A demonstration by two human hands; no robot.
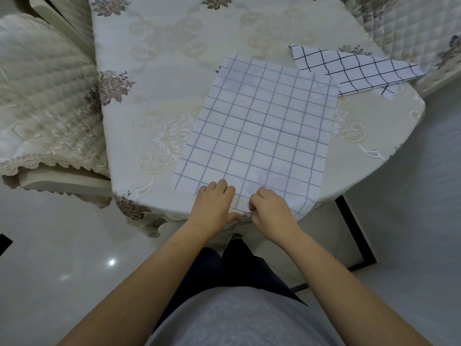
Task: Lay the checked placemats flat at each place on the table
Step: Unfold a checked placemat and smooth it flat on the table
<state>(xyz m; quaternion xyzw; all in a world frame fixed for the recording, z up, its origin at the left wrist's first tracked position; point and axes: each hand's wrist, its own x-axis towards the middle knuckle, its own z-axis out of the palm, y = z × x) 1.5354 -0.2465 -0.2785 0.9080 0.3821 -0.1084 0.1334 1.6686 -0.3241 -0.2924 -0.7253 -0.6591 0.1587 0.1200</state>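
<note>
The right hand pinches the near edge of the placemat, fingers curled tight. The left hand grips the same edge just at its 9 o'clock, fingers on top, thumb along the rim. Both forearms reach forward. The placemat lies flat on the table with its floral cloth. A second placemat lies crooked at 1 o'clock, a padded chair at 9 o'clock.

The near mat lies on the table right in front of you, with your left hand and right hand at its near edge. The far mat is behind it to the right, partly under its corner, and there's a chair left of the table.
</note>
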